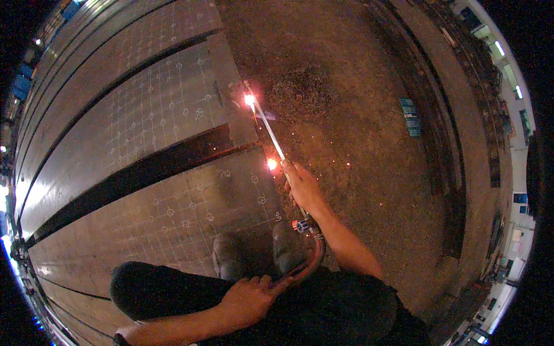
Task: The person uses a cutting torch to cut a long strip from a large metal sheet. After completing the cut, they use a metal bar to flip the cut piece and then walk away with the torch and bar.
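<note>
My right hand (301, 185) is wrapped round the handle of a cutting torch (271, 130), whose straight metal tube points away from me. At its far end a bright pinkish-white glow (249, 99) burns at the edge of a steel plate (167, 86). A second bright spot (272, 164) shows beside my right hand, with small sparks scattered to the right. Valve knobs (301, 225) sit behind the grip. From there a reddish hose (315, 256) curves down to my left hand (248, 299), which is closed on it over my dark-clothed leg.
Chalk lines and circles mark the far plate and a nearer steel plate (190, 202); a dark gap (144, 158) separates them. My shoes (228, 254) rest on the nearer plate. Right of the plates lies brown ground with a debris pile (306, 92), a blue-green slatted piece (410, 117) and long dark beams (453, 173).
</note>
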Available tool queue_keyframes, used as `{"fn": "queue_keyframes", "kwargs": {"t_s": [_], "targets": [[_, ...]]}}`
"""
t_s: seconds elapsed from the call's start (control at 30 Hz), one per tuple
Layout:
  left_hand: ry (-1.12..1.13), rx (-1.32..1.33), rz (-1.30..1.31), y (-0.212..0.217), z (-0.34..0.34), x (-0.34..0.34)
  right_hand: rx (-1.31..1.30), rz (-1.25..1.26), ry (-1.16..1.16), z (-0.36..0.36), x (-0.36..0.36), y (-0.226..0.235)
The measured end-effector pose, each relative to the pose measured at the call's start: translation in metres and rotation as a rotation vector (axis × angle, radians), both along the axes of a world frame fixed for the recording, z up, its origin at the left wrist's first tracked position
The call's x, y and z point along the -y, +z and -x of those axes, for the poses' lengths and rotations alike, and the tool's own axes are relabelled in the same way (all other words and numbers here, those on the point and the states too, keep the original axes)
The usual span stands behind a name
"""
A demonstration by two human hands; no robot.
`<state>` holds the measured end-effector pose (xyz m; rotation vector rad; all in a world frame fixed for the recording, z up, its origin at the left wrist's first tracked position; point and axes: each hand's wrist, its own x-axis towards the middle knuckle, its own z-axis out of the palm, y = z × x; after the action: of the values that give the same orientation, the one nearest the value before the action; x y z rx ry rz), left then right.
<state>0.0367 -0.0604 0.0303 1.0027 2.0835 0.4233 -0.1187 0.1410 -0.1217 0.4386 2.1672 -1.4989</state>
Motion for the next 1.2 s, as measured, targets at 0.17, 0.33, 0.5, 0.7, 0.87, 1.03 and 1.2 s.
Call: {"fn": "queue_keyframes", "kwargs": {"t_s": [0.17,0.33,0.5,0.7,0.87,1.03,1.2], "targets": [[-0.01,0.043,0.019,0.006,0.004,0.001,-0.01,0.058,-0.039,-0.002,0.012,0.029],[-0.025,0.021,0.025,0.006,0.004,0.0,-0.01,0.016,-0.016,0.0,0.009,0.023],[-0.022,-0.011,0.009,0.004,0.001,0.001,-0.028,-0.048,0.007,0.0,0.008,0.013],[0.004,-0.038,-0.014,0.003,-0.001,0.003,-0.05,-0.077,0.015,0.001,0.011,0.015],[-0.018,-0.036,0.012,0.004,0.0,0.001,-0.041,-0.105,0.007,0.001,0.009,0.005],[-0.02,-0.034,0.007,0.005,-0.001,0.003,-0.018,-0.056,-0.008,0.001,0.012,0.012],[-0.043,-0.022,0.015,0.004,0.001,0.003,-0.061,-0.079,-0.008,0.0,0.011,0.006]]}}
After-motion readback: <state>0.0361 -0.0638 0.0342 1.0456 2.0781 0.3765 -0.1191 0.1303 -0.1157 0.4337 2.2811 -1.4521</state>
